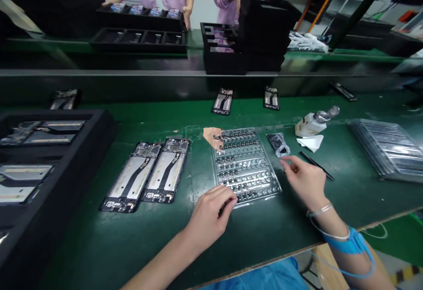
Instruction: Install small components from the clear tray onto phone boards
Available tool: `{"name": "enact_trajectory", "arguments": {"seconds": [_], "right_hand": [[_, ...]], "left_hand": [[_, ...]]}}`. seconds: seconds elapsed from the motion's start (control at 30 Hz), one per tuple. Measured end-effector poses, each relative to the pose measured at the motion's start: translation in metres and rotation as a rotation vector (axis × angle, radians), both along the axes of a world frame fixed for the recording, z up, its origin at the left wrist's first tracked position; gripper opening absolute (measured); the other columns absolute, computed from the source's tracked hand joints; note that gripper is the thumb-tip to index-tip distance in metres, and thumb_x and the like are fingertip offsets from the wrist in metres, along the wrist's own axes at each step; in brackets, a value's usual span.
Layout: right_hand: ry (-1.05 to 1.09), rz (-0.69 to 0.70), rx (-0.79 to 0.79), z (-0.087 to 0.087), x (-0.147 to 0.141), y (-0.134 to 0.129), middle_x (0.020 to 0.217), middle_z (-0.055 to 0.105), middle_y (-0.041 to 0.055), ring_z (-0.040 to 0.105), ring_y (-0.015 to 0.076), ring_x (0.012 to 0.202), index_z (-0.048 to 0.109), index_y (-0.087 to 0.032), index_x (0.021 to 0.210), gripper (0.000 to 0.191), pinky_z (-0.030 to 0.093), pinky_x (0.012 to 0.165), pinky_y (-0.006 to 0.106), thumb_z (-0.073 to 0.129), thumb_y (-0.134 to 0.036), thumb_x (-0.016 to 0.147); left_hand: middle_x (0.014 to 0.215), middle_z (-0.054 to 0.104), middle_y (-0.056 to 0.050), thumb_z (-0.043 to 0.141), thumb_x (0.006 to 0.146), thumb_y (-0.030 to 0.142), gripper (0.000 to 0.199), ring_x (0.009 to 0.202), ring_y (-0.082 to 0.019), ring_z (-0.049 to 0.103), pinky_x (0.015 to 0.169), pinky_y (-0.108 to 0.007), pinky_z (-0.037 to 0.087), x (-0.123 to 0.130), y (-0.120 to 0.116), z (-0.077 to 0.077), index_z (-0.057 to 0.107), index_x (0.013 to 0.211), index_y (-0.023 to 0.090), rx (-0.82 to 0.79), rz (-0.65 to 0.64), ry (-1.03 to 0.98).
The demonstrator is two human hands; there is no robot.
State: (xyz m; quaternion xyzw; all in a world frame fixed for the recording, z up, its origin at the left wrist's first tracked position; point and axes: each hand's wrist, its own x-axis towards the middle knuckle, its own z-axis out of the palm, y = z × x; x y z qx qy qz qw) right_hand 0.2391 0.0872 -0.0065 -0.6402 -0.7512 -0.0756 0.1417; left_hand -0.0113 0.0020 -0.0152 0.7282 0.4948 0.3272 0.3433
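A clear plastic tray [244, 164] with rows of small dark components lies in front of me. My left hand [213, 210] is at its near left corner, fingers curled, thumb and index together; what they hold, if anything, is hidden. To the tray's right is my right hand [306, 182], wearing a blue wrist strap [346, 241]. Its thumb and index fingertips are drawn close in a pinch just below a small plastic bag [278, 143] of dark parts; I cannot make out anything between them. Black tweezers [317, 165] lie beside that hand.
Two opened phones [132, 177] lie left of the tray, beside a black foam case [82, 162] holding more. A dispenser bottle [312, 124], a white wipe [310, 142] and stacked clear trays [390, 149] stand right. Further phones [222, 101] lie behind. Two people handle black trays opposite.
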Motion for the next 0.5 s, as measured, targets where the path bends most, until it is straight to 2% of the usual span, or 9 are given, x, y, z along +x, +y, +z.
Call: {"name": "enact_trajectory", "arguments": {"seconds": [0.07, 0.17, 0.37, 0.5], "right_hand": [[-0.136, -0.027, 0.077, -0.005, 0.010, 0.012, 0.059, 0.065, 0.0053, 0.057, 0.0163, 0.052, 0.070, -0.017, 0.092, 0.031, 0.024, 0.048, 0.024, 0.044, -0.032, 0.087], [-0.248, 0.029, 0.047, -0.013, 0.015, 0.025, 0.068, 0.069, 0.0089, 0.059, 0.0166, 0.057, 0.070, -0.015, 0.088, 0.031, 0.020, 0.048, 0.025, 0.041, -0.027, 0.088], [-0.289, 0.037, 0.036, -0.020, 0.010, 0.036, 0.065, 0.068, 0.0100, 0.058, 0.0170, 0.053, 0.068, -0.013, 0.082, 0.029, 0.016, 0.046, 0.026, 0.042, -0.024, 0.088], [-0.295, 0.027, 0.061, -0.017, 0.011, 0.035, 0.063, 0.068, 0.0091, 0.057, 0.0165, 0.051, 0.067, -0.013, 0.083, 0.026, 0.016, 0.045, 0.026, 0.044, -0.025, 0.087]], "left_hand": [[0.070, 0.056, -0.002, 0.041, 0.089, 0.016, 0.018, 0.069, -0.015, 0.051, 0.064, -0.027, 0.039, 0.000, 0.000, 0.001, 0.050, 0.074, 0.018, 0.000, 0.005, -0.001], [0.070, 0.056, -0.002, 0.041, 0.089, 0.016, 0.018, 0.068, -0.015, 0.051, 0.063, -0.026, 0.038, 0.001, 0.000, 0.001, 0.050, 0.073, 0.018, 0.000, 0.011, -0.007], [0.066, 0.052, 0.000, 0.043, 0.088, 0.015, 0.017, 0.064, -0.013, 0.048, 0.061, -0.024, 0.034, 0.001, 0.001, 0.001, 0.051, 0.072, 0.017, -0.037, 0.013, -0.038], [0.061, 0.048, 0.002, 0.046, 0.087, 0.020, 0.019, 0.057, -0.011, 0.042, 0.055, -0.023, 0.031, 0.000, 0.000, 0.005, 0.052, 0.069, 0.017, -0.178, 0.032, -0.131]]}}
